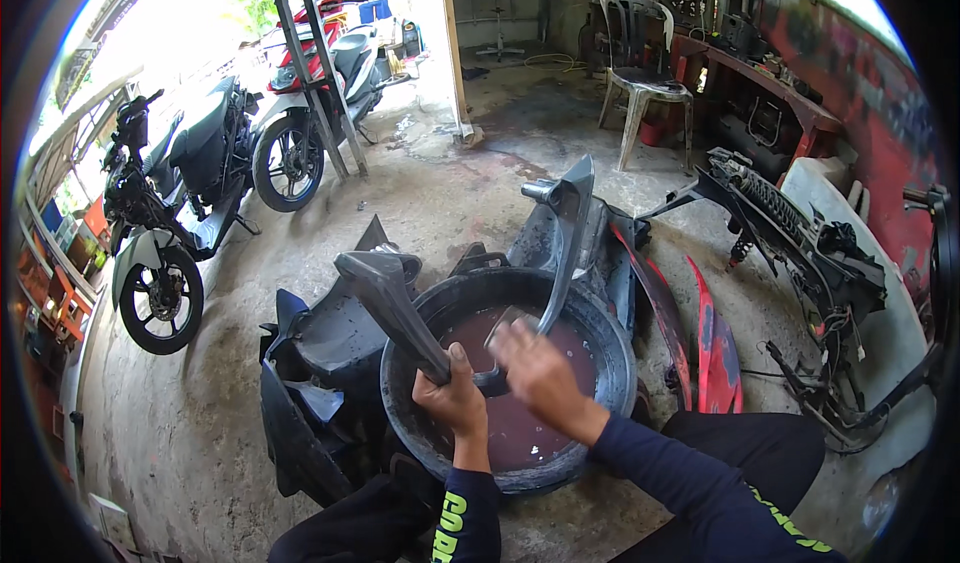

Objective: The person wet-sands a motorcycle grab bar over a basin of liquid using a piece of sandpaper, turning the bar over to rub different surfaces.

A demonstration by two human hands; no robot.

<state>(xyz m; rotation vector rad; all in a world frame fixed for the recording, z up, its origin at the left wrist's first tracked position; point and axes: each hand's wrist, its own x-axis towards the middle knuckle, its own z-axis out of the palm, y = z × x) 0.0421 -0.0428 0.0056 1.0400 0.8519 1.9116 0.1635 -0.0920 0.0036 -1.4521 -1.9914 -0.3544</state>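
U-shaped panel (395, 308), in left hand (458, 400), right hand (545, 378) near its bend

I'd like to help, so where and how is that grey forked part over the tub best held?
Probably grip the grey forked part low on its left prong, from the near side, as the left hand does: the prong looks narrow enough for a fist, and both prongs slant up and away over the tub, leaving the right hand room.

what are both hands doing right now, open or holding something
Left hand: closed, holding the dark plastic part.
Right hand: blurred, over the tub; its grip cannot be told.
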